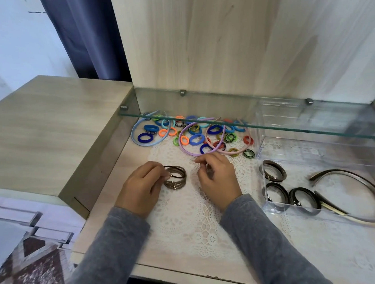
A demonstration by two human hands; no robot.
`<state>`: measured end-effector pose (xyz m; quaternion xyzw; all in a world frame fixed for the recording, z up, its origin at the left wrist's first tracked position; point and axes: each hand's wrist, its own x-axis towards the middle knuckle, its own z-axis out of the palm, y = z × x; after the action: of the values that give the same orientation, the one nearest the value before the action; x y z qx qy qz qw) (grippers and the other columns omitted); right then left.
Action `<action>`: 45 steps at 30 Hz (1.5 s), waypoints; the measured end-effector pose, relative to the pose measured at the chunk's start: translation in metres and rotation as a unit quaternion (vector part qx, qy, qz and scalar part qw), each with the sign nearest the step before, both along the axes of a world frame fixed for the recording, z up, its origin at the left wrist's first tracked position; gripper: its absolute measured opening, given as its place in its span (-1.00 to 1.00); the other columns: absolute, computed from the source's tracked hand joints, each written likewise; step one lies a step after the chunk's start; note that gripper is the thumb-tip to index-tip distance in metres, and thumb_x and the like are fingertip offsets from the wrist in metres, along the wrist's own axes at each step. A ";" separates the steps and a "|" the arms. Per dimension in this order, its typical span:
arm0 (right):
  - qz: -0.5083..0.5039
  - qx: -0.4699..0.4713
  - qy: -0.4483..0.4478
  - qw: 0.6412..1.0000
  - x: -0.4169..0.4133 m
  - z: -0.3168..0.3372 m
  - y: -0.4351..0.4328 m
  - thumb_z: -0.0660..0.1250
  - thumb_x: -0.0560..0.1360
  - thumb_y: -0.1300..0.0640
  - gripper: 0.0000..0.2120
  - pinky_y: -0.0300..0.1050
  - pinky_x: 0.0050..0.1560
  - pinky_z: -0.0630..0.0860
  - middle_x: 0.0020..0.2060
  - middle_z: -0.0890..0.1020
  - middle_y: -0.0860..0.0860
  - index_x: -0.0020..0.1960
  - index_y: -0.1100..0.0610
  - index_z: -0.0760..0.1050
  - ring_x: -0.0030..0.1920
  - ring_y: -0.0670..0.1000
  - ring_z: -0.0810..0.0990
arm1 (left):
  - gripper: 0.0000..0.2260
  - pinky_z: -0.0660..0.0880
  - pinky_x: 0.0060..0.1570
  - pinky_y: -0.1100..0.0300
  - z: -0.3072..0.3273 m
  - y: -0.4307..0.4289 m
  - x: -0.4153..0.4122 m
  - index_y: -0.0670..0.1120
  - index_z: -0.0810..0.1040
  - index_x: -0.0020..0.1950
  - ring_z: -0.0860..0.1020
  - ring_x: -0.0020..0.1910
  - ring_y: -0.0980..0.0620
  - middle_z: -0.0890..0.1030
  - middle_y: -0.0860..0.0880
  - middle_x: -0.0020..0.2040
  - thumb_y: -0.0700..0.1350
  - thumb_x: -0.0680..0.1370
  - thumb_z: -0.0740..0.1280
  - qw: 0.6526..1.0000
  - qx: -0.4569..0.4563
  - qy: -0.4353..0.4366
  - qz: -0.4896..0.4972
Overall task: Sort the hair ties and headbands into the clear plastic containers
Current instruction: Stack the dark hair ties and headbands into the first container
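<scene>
Left hand (141,186): grip pinched on the near-left edge of the stack of brown hair ties (176,177). The stack lies on the lace doily (191,225) mid-worktop (123,163), just left of the right hand (218,176). Right hand's grip: fingers curled in, tips near the end of the pink headband (226,150); can't tell if it holds anything. Step in hand, as I read it: take the brown ties as one bundle & carry them to the near clear container (302,170) at right, where other brown ties & the brown headbands (360,192) already sit. To do it well: get thumb under & fingers over the whole stack, not just the top tie, since they're slack & springy and loose ones would prob. peel off. Lift straight up first, as the small metal beads could snag the lace. Right hand could steady the far side, or else keep out of the path. Clear the container wall, then set them in the small left section w/ the other brown ties, not across the headbands. Still to sort: the coloured hair ties (196,138) etc. at the back, partly under the glass shelf (297,127); the rear clear container (279,112) is presumably for those.
</scene>
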<state>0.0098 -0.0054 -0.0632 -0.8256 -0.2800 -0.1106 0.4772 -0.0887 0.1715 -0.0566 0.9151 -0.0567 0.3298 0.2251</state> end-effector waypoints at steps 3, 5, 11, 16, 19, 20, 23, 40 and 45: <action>0.000 0.001 0.002 1.000 0.000 0.000 0.000 0.15 0.42 0.08 -0.78 0.17 -0.08 0.50 -0.12 0.52 -0.16 -0.05 0.03 0.55 -0.07 -0.04 0.52 | -0.83 0.54 -0.13 0.08 -0.002 0.001 -0.002 -0.19 0.60 -0.12 0.56 -0.16 -0.02 0.58 -0.03 -0.09 -0.15 0.54 0.25 1.000 -0.021 0.019 -0.001; 0.002 -0.003 0.003 1.000 -0.001 0.001 0.000 0.15 0.42 0.06 -0.77 0.17 -0.08 0.50 -0.12 0.53 -0.15 -0.05 0.03 0.55 -0.07 -0.04 0.52 | -0.83 0.55 -0.12 0.07 -0.003 0.002 -0.002 -0.18 0.60 -0.11 0.57 -0.16 -0.01 0.58 -0.01 -0.10 -0.13 0.55 0.27 0.999 -0.028 0.033 -0.009; 0.028 -0.033 -0.012 0.999 -0.006 0.008 0.001 0.20 0.41 0.07 -0.79 0.14 -0.06 0.48 -0.12 0.51 -0.16 -0.04 0.04 0.56 -0.08 -0.06 0.50 | -0.80 0.54 -0.20 0.01 -0.005 0.006 0.001 -0.15 0.63 -0.13 0.58 -0.20 -0.03 0.61 0.00 -0.16 -0.08 0.54 0.28 0.998 -0.027 0.048 -0.026; 0.052 -0.101 0.000 0.994 -0.010 0.013 0.003 0.27 0.40 0.03 -0.78 0.05 0.04 0.38 -0.07 0.47 -0.13 0.02 -0.02 0.57 0.00 -0.08 0.44 | -0.82 0.54 -0.17 0.02 -0.004 0.007 0.002 -0.14 0.63 -0.10 0.57 -0.17 0.00 0.61 0.01 -0.14 -0.08 0.54 0.30 0.998 -0.047 0.043 -0.025; 0.085 -0.177 -0.007 0.981 -0.012 0.019 0.002 0.23 0.38 -0.09 -0.69 -0.03 0.04 0.31 0.00 0.40 -0.12 0.09 -0.10 0.55 0.06 -0.07 0.37 | -0.83 0.53 -0.12 0.05 -0.002 0.007 0.000 -0.14 0.61 -0.03 0.56 -0.13 0.03 0.59 0.02 -0.09 -0.08 0.55 0.28 0.997 -0.063 0.037 -0.008; 0.093 -0.202 -0.016 0.975 -0.013 0.021 0.002 0.22 0.38 -0.11 -0.67 -0.04 0.04 0.29 0.02 0.39 -0.12 0.10 -0.11 0.54 0.07 -0.06 0.35 | -0.83 0.52 -0.12 0.05 -0.001 0.007 0.001 -0.13 0.60 -0.01 0.56 -0.13 0.03 0.59 0.03 -0.09 -0.08 0.56 0.26 0.997 -0.061 0.039 0.001; 0.105 -0.262 -0.047 0.958 -0.015 0.029 0.001 0.25 0.35 -0.13 -0.63 -0.07 0.06 0.26 0.06 0.35 -0.10 0.13 -0.12 0.53 0.07 -0.06 0.30 | -0.79 0.52 -0.09 0.03 -0.001 0.007 0.003 -0.10 0.59 0.05 0.56 -0.09 0.00 0.59 0.02 -0.03 -0.07 0.59 0.20 0.996 -0.036 0.053 0.060; 0.141 -0.329 -0.122 0.926 -0.024 0.045 0.009 0.34 0.49 0.03 -0.78 -0.02 0.16 0.23 0.07 0.41 -0.03 0.10 0.03 0.61 0.14 0.05 0.28 | -0.52 -0.13 0.50 0.03 0.001 -0.002 0.008 0.04 -0.02 0.58 -0.09 0.55 0.02 -0.06 0.05 0.58 0.05 0.65 -0.07 0.906 0.010 0.344 0.245; 0.120 -0.327 -0.155 0.925 -0.028 0.036 0.011 0.46 0.37 0.13 -0.86 0.03 -0.02 0.39 -0.07 0.47 0.01 -0.09 0.13 0.62 -0.01 0.10 0.41 | -0.52 -0.13 0.50 0.02 0.002 -0.003 0.007 0.05 -0.01 0.57 -0.08 0.55 0.03 -0.05 0.05 0.58 0.05 0.65 -0.06 0.907 0.011 0.341 0.246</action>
<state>-0.0184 0.0056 -0.0270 -0.8686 -0.4679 -0.0811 0.1412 -0.0818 0.1684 -0.0543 0.9589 0.2474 0.0417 0.1324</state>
